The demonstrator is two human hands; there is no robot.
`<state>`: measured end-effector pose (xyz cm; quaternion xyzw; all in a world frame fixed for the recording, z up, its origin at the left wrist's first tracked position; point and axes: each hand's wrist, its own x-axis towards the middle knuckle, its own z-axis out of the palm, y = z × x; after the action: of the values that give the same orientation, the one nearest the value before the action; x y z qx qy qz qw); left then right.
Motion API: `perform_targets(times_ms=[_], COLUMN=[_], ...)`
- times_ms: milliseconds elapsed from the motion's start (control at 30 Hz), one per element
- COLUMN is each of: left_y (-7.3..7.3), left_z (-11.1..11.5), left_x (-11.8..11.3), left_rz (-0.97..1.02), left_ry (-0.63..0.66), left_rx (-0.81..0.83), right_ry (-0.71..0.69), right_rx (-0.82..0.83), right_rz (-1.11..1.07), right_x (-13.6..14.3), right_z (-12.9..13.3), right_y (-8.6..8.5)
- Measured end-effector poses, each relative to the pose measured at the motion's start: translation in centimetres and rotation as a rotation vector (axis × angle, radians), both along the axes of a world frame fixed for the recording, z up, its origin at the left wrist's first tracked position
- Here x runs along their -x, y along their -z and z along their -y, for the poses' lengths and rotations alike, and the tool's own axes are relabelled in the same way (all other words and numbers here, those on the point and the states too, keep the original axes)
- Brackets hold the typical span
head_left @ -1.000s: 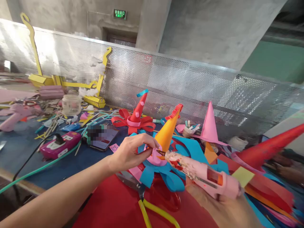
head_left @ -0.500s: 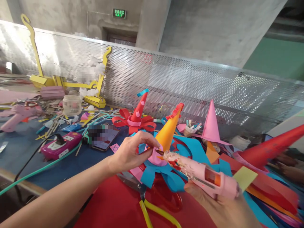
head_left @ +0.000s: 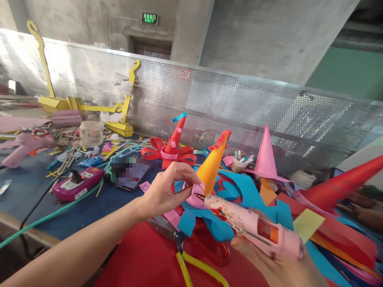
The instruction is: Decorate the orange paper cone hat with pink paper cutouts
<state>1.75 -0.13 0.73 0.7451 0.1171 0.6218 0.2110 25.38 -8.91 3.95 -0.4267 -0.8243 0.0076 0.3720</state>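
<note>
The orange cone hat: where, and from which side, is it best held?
Probably the plain middle of the orange cone hat, coming from the left, above the left hand: the red frill lines its tip, blue loops surround its base, and the pink glue gun points in from the right.

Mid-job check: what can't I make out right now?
Head view, right hand: most fingers hidden behind the pink glue gun and the hand itself.
Head view, left hand: contact at the pink band too small to tell pinch from touch.
Head view, red cone: tip cut off by the right edge.
Head view, yellow-handled scissors: handle ends cut off by the bottom edge.
Head view, phone: partly pixelated.
</note>
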Motion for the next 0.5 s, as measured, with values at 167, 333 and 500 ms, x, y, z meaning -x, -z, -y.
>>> perform_targets(times_ms=[167,333,500], left_y=[0.20,0.12,-0.15], left_z=[-0.05,-0.01,0.02], left_x=[0.04,0.01,-0.02], left_rz=[0.009,0.027,0.053], left_ry=[0.034,0.043,0.040], left_rx=[0.038,0.045,0.057], right_ry=[-0.005,0.018,0.013], right_rx=[0.000,0.032,0.055], right_rz=[0.014,0.025,0.018], right_x=[0.14,-0.22,-0.50], right_z=[0.21,0.41,0.54], right_y=[-0.06,0.10,0.09])
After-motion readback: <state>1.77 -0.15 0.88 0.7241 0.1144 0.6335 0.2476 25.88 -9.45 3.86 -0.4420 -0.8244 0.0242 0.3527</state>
